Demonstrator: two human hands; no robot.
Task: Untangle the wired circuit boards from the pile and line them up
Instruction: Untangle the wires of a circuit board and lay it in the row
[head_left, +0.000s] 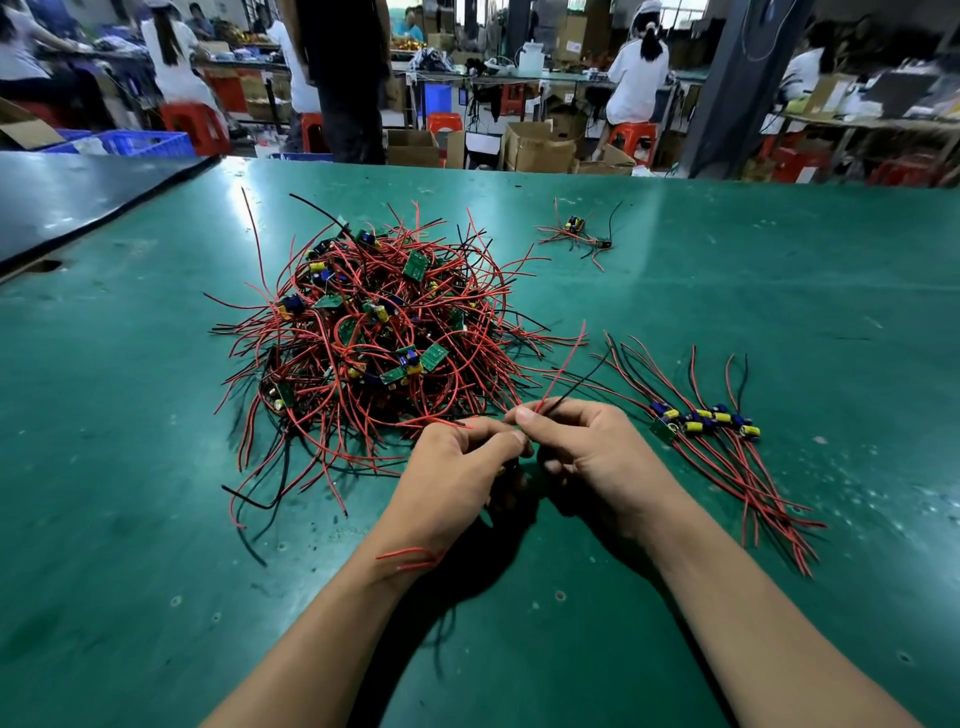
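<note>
Left grip (460, 467) and right grip (589, 449) meet at centre, each curled into a pinch.

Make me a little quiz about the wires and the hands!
1. True or false: the pile lies left of the row.
2. What colour is the table? A red, B green, C white.
3. Fill in: the left hand and right hand both pinch ____.
Key: 1 true; 2 B; 3 wires.
</note>
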